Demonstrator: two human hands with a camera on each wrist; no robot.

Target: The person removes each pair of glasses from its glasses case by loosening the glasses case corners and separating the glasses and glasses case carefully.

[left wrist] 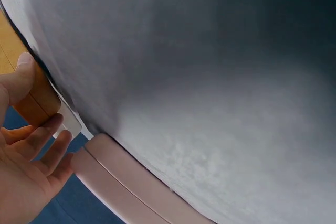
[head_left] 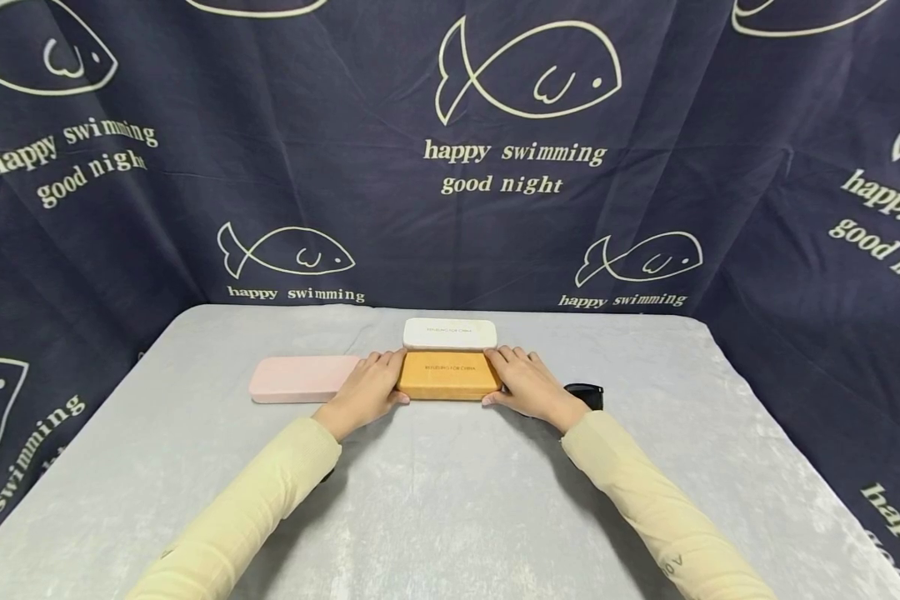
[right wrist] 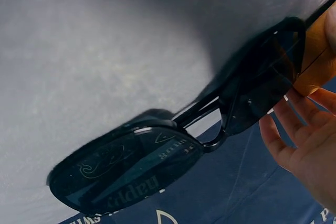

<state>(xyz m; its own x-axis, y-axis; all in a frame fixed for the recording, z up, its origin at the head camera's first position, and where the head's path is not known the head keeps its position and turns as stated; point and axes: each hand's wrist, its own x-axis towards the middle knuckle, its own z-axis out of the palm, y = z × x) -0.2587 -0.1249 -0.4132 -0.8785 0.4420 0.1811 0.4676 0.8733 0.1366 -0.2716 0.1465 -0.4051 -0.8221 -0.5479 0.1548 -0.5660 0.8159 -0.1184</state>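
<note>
An orange-yellow glasses case (head_left: 450, 379) with small lettering on its lid lies on the table in front of me, its lid closed. My left hand (head_left: 366, 388) grips its left end, thumb on the near side and fingers toward the far side. At the opposite end my right hand (head_left: 531, 388) holds it the same way. Directly behind stands a white glasses case (head_left: 450, 335), also closed. A closed pink glasses case (left wrist: 126, 177) sits beside my left hand, partly covered by it in the head view. Dark sunglasses (right wrist: 142, 161) rest close by my right hand.
A pale grey cloth covers the table (head_left: 450, 500). Dark blue curtains (head_left: 390, 167) with white fish drawings and lettering hang behind the table and at both sides.
</note>
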